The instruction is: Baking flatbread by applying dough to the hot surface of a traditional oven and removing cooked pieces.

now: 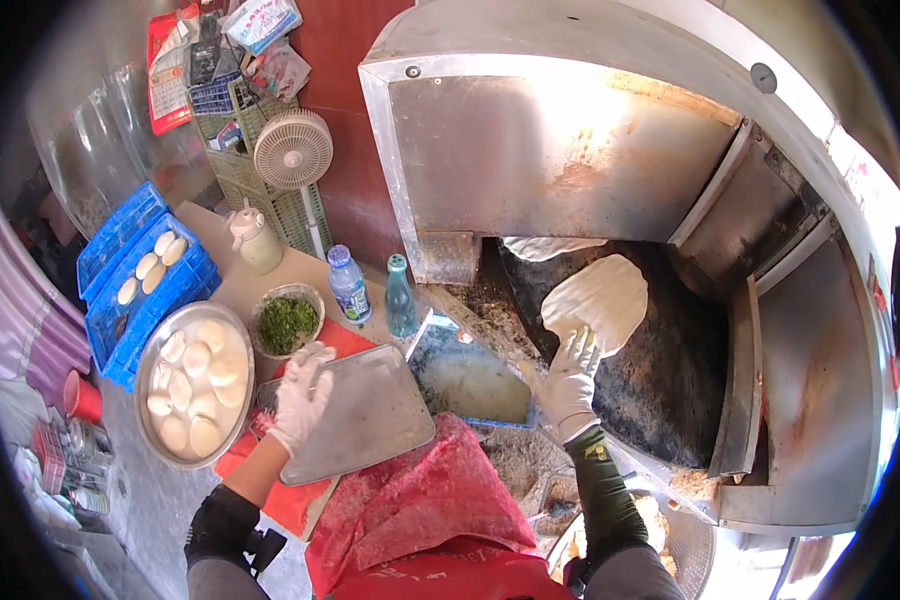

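My right hand (pixel 572 382), in a thin whitish glove, reaches to the black round griddle (pixel 667 382). Its outstretched fingers overlap the near-left edge of a flattened sheet of pale dough (pixel 596 300); the thumb's hold is hidden. Farther back, partly under the steel hood, lies another dough sheet (pixel 551 247). My left hand (pixel 304 397), also gloved, is over the left edge of a bare metal tray (pixel 367 412), holding nothing, fingers apart. Left of it, a round metal basin (pixel 144 420) contains several pale dough pieces (pixel 197 359). Chopped green herbs (pixel 288 324) fill a bowl (pixel 257 341) behind that hand.
A steel hood (pixel 540 150) overhangs the griddle's back. Beyond the tray stand a blue-capped bottle (pixel 350 285), a green bottle (pixel 400 300) and a thermos-like jug (pixel 256 240). Blue crates (pixel 112 345) with dough, a fan (pixel 293 150) and a perforated metal bowl (pixel 697 551) surround me.
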Available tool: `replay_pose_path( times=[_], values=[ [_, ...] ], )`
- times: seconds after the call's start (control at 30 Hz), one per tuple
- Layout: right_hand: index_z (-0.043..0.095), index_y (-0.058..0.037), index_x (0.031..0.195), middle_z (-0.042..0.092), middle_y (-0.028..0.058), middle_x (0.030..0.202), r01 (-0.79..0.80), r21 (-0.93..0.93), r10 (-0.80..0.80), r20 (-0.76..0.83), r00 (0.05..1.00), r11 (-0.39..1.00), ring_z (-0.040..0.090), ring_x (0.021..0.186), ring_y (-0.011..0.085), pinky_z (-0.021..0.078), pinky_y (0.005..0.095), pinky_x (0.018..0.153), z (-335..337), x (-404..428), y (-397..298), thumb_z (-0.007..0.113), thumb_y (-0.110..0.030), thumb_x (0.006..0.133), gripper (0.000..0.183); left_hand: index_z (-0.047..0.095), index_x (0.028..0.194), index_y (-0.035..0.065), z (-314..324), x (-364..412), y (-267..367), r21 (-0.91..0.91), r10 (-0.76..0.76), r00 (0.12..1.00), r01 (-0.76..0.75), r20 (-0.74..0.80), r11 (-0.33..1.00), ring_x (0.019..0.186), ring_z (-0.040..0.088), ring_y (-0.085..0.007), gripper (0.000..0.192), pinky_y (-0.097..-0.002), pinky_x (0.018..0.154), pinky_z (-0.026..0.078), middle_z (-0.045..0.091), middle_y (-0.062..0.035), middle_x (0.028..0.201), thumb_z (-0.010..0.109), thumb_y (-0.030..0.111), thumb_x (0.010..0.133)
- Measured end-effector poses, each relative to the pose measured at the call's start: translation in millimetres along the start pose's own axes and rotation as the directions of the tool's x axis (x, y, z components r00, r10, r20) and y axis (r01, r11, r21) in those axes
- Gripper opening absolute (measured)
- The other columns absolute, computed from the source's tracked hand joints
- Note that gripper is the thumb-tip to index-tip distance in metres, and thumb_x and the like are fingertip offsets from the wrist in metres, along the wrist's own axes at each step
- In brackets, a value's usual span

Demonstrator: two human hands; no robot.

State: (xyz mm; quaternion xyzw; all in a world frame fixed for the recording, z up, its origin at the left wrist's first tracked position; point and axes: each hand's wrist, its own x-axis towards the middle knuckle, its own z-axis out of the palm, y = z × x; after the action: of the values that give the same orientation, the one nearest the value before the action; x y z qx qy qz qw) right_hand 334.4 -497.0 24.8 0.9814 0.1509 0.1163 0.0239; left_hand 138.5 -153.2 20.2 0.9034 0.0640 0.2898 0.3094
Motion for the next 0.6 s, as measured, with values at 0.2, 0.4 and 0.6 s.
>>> replay_pose_path(
  times=[0.2, 0.4, 0.6],
  values=[
    [0.014, 0.0168, 0.139, 0.01, 0.0336, 0.148, -0.187, 0.014, 0.188, -0.029, 0.982, 0.982, 0.003, 0.138, 0.0499, 0.0029, 0.0564, 0.111, 13.3, 49.3, -28.8, 0.04, -0.074, 0.078, 0.112, 0.046, 0.128, 0.0043, 91.6, 96.5, 24.9, -0.268, -0.416, 0.905, 0.423, 0.087, 0.865, 0.103, 0.056, -0.0291, 0.059, -0.0371, 0.088, 0.047, 0.052, -0.0192, 0.12, 0.071, 0.025, 0.079],
    [0.018, 0.0165, 0.139, 0.009, 0.0352, 0.147, -0.163, 0.061, 0.164, -0.02, 0.986, 0.985, 0.004, 0.137, 0.0517, 0.0027, 0.0577, 0.111, 8.7, 25.8, -48.7, 0.039, -0.076, 0.078, 0.112, 0.05, 0.125, 0.0018, 144.2, 153.0, 22.5, -0.15, -0.436, 0.895, 0.42, -0.097, 0.895, 0.097, 0.059, -0.0325, 0.066, -0.038, 0.084, 0.047, 0.054, -0.0217, 0.116, 0.076, 0.033, 0.073],
    [0.023, 0.0105, 0.14, 0.019, 0.0297, 0.147, 0.142, 0.337, -0.079, -0.193, 0.978, 0.931, 0.015, 0.137, 0.0464, 0.0108, 0.0559, 0.111, -15.9, -13.5, -30.9, 0.052, -0.057, 0.083, 0.093, 0.065, 0.096, 0.0071, 146.3, 149.9, 6.3, -0.102, -0.316, 0.943, 0.306, -0.102, 0.947, 0.09, 0.06, -0.0309, 0.032, -0.0392, 0.08, 0.046, 0.062, -0.0129, 0.097, 0.073, 0.03, 0.076]
  ],
)
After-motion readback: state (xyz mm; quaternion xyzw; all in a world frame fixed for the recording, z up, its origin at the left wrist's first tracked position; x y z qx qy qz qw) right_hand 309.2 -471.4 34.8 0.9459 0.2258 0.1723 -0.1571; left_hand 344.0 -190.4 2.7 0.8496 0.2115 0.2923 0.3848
